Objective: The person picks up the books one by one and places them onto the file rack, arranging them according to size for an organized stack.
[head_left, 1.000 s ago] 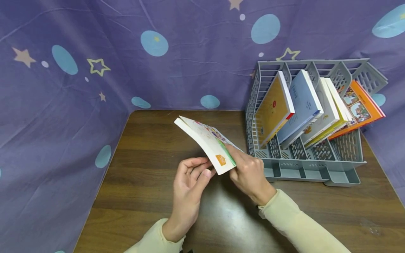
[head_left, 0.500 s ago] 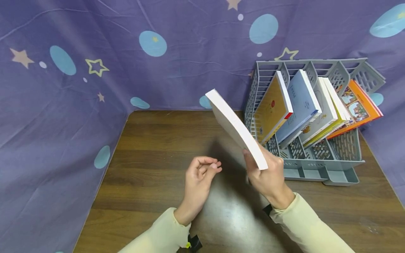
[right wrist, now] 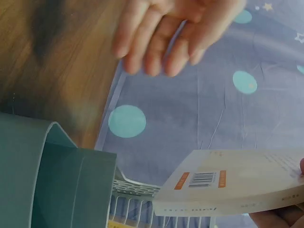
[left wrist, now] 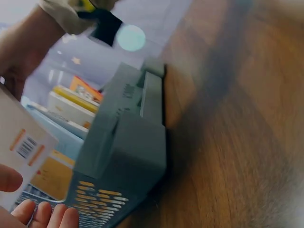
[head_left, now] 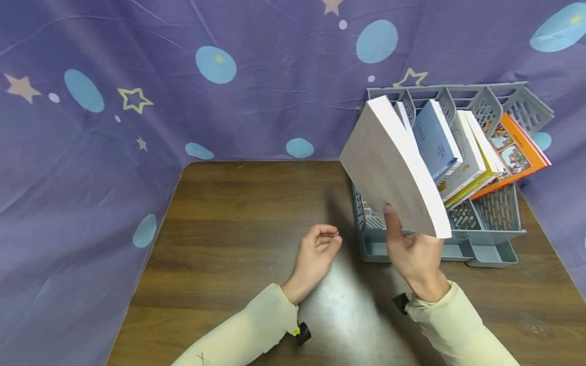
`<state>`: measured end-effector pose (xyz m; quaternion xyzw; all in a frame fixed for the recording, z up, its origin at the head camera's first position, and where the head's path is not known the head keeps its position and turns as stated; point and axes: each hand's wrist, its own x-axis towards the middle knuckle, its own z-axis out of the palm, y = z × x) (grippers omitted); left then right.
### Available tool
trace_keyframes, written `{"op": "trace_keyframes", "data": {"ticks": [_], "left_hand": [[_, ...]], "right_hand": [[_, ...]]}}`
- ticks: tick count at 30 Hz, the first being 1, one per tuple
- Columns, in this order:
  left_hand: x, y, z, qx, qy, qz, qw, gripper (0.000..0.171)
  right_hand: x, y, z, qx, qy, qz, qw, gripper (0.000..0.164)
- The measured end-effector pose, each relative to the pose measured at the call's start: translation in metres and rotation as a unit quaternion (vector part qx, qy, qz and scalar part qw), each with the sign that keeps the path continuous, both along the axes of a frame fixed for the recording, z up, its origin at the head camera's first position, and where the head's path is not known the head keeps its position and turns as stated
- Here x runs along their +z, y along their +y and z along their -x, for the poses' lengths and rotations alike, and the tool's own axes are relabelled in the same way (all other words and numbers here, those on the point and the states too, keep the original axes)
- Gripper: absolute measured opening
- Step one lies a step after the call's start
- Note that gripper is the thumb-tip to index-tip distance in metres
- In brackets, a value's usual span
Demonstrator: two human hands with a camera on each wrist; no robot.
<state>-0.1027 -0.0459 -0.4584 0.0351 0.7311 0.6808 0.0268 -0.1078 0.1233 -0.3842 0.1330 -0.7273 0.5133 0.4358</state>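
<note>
In the head view my right hand (head_left: 418, 259) grips a pale-backed paperback book (head_left: 389, 168), thumb on its back cover and the other fingers hidden behind it. The book is tilted, in front of the left end of a grey book rack (head_left: 492, 236). A barcode with orange bars shows on the book (right wrist: 237, 183) in the right wrist view. My left hand (head_left: 318, 254) hovers over the table left of the rack, fingers loosely curled and holding nothing. The held book mostly hides a mustard book (left wrist: 54, 175), which shows in the left wrist view.
Inside the rack lean a blue book (head_left: 432, 137), a white book (head_left: 464, 152), a yellow-spined book (head_left: 480, 178) and an orange comic book (head_left: 517, 152). Low trays line the rack's front. A purple curtain (head_left: 256, 117) hangs behind the wooden table (head_left: 229, 218).
My right hand has carried the book rightward to the rack and turned its back cover into view. The left hand has let go of the book and shifted a little right.
</note>
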Motion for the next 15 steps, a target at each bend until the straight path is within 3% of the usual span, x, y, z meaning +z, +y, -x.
{"op": "trace_keyframes", "data": {"ticks": [8,15], "left_hand": [[-0.021,0.017,0.024,-0.005,0.029,0.057,0.9979,0.026],[-0.031,0.036,0.037,-0.027,-0.009,0.084,0.9961,0.037]], "right_hand": [[0.009,0.005,0.001,-0.031,0.027,0.033,0.999,0.044],[0.006,0.009,0.001,-0.049,-0.022,0.058,0.997,0.037]]}}
